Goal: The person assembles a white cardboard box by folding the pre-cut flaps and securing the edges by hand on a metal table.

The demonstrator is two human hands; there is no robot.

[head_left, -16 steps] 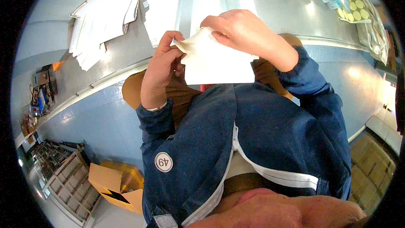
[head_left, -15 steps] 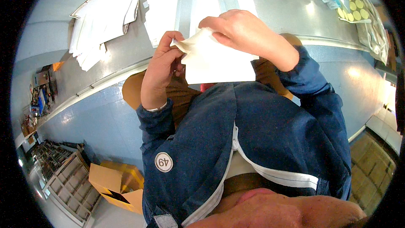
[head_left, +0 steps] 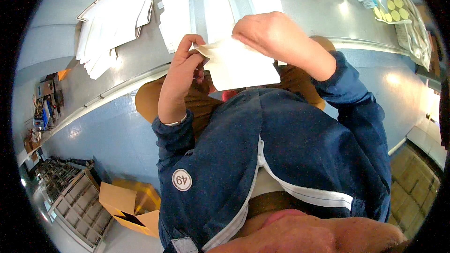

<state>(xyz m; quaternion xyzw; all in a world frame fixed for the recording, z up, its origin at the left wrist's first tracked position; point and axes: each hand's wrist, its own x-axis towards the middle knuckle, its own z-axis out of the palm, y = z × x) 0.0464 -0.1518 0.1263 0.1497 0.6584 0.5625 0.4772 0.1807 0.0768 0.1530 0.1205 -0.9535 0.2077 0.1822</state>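
Above my lap I hold a cream-white sheet (head_left: pixel 243 68), thin like paper or card, with a crease and a curled edge at its left corner. My left hand (head_left: pixel 185 68) pinches that corner between thumb and fingers. Closed on the sheet's far right edge is my right hand (head_left: pixel 276 33), its fingertips partly hidden. Just beyond, white flat blanks (head_left: pixel 176 16) with stepped edges lie spread on the metal table (head_left: pixel 323 16). Two grey strips (head_left: pixel 198 7) run across them.
At the left of the table lies a pile of white sheets (head_left: pixel 112 23). A clear bag with yellow round things (head_left: pixel 393 7) is at the far right. On the floor at lower left stand an open cardboard box (head_left: pixel 119 199) and a grey rack (head_left: pixel 77 206).
My right hand has moved slightly right and away from me, its fingers closing in on the sheet's far edge. The sheet has tilted a little; my left hand keeps its pinch.
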